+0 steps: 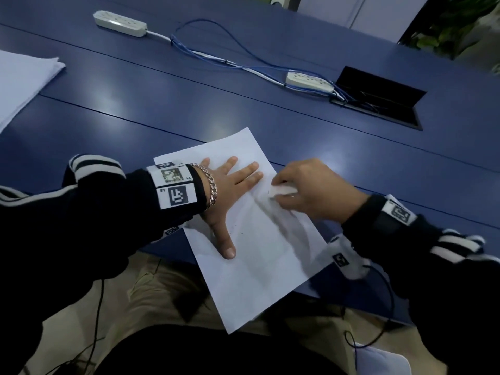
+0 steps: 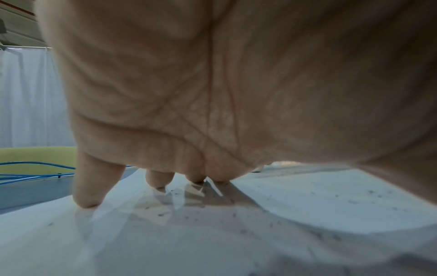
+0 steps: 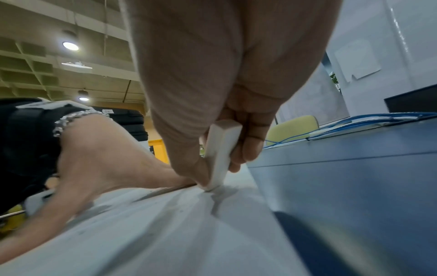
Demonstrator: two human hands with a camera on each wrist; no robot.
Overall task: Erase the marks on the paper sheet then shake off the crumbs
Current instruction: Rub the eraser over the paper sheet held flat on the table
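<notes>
A white paper sheet point(image 1: 257, 247) lies askew on the blue table point(image 1: 135, 104), its near corner hanging over the front edge. My left hand point(image 1: 230, 190) lies flat on its upper left part, fingers spread and straight, pressing it down. My right hand point(image 1: 311, 190) pinches a white eraser point(image 1: 282, 191) between thumb and fingers near the sheet's right edge. In the right wrist view the eraser point(image 3: 221, 155) stands with its lower end on the paper point(image 3: 165, 233). Dark eraser crumbs point(image 2: 331, 205) are scattered over the sheet point(image 2: 212, 242) in the left wrist view.
Two white power strips point(image 1: 120, 23) point(image 1: 309, 81) joined by blue cables point(image 1: 230, 58) lie across the far table. An open black cable hatch point(image 1: 378, 96) sits at the right. A stack of white paper point(image 1: 21, 77) lies at the far left.
</notes>
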